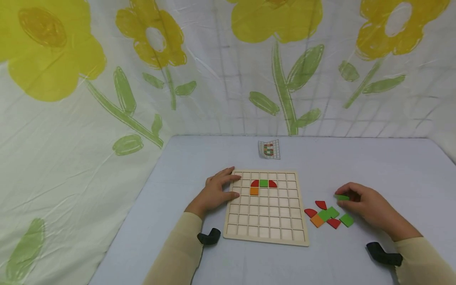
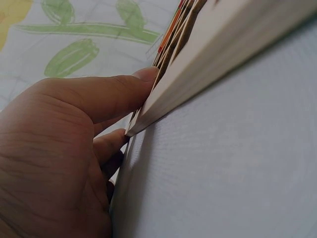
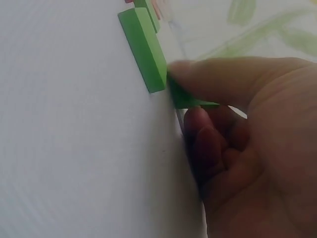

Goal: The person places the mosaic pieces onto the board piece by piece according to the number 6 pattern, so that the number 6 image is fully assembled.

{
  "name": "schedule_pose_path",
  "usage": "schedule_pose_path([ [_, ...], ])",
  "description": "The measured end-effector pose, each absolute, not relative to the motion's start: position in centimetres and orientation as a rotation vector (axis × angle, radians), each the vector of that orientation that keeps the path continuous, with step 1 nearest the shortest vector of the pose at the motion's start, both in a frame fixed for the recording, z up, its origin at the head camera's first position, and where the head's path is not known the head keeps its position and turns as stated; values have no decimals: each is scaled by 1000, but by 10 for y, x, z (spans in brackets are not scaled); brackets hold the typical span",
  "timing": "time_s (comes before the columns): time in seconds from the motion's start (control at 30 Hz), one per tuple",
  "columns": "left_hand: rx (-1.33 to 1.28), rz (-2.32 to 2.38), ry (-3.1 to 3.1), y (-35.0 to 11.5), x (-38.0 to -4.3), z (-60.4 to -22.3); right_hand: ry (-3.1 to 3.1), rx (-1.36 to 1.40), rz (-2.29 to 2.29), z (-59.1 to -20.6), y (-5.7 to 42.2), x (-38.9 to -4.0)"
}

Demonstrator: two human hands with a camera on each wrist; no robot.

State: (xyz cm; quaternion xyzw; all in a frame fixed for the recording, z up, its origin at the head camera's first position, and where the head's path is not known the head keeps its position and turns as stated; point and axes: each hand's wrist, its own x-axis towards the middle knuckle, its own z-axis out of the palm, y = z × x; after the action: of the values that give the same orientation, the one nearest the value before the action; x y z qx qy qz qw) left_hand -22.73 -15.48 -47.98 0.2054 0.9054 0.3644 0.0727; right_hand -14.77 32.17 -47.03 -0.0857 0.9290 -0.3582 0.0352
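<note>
A wooden grid board [image 1: 249,219] lies flat on the table. My left hand [image 1: 215,191] rests at its left edge with fingers spread, and in the left wrist view the thumb [image 2: 119,94] lies along the rim. Set into the board's upper cells are a green square [image 1: 263,183] between two red quarter-round tiles [image 1: 254,183], with an orange square [image 1: 254,191] below the left one. Right of the board, my right hand [image 1: 365,202] pinches a green tile [image 1: 342,197] between thumb and fingers. In the right wrist view this tile [image 3: 183,98] is partly hidden by the thumb.
Loose tiles lie between the board and my right hand: several red quarter-rounds [image 1: 310,213], green squares [image 1: 346,220] and an orange square [image 1: 317,221]. A small printed pattern card [image 1: 269,149] sits behind the board. A flower-printed curtain [image 1: 213,107] hangs along the table's back edge.
</note>
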Motion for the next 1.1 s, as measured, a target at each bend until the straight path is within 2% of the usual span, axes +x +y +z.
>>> schedule_pose_path([
  [1.1, 589, 1098, 2717, -156, -226, -480, 2781, -128, -1405, -468, 320, -146],
])
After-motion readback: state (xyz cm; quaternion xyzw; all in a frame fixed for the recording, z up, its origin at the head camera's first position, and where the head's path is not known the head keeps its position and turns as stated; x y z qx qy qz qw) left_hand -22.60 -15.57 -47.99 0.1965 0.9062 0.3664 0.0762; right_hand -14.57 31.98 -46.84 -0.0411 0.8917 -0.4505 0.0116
